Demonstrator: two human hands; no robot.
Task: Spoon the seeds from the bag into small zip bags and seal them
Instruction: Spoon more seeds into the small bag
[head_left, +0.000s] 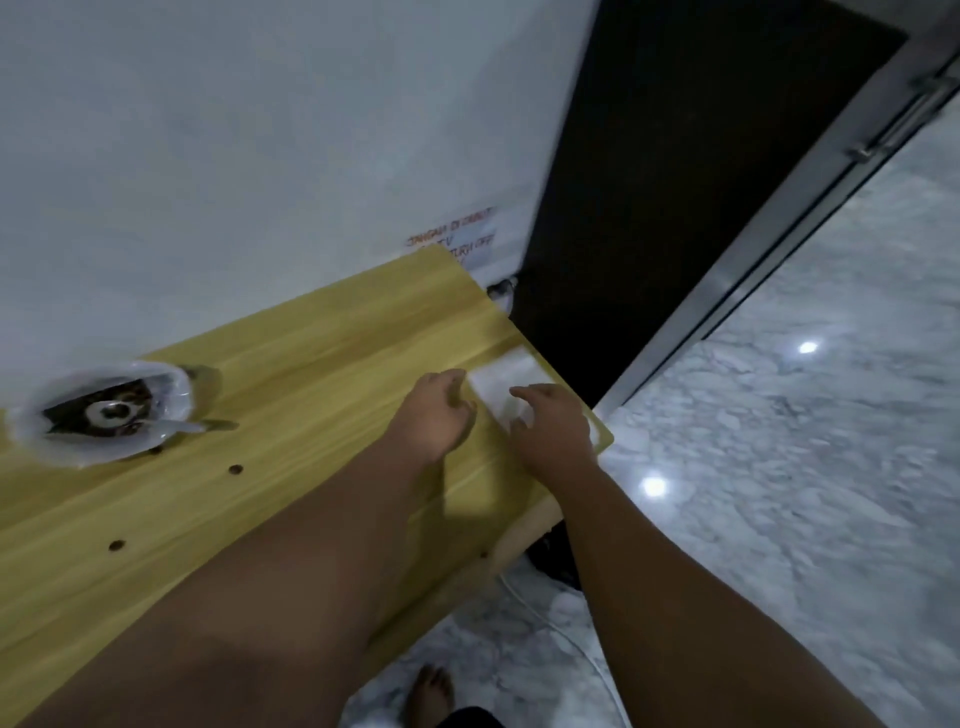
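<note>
A clear plastic bag of dark seeds (104, 410) stands open at the left end of the yellow wooden table (291, 364), with a metal spoon (171, 427) resting in it. A stack of small clear zip bags (501, 382) lies near the table's right edge. My left hand (434, 415) rests on the stack's left side, fingers curled at its edge. My right hand (550, 426) hovers over the stack's near right corner with fingers spread; whether it touches the bags is unclear. The picture is blurred.
A few loose seeds (236, 469) lie on the tabletop. A white wall with a printed notice (467, 234) runs behind the table. A dark doorway (675, 208) and marble floor (805, 467) lie to the right. A bare foot (428, 696) shows below the table.
</note>
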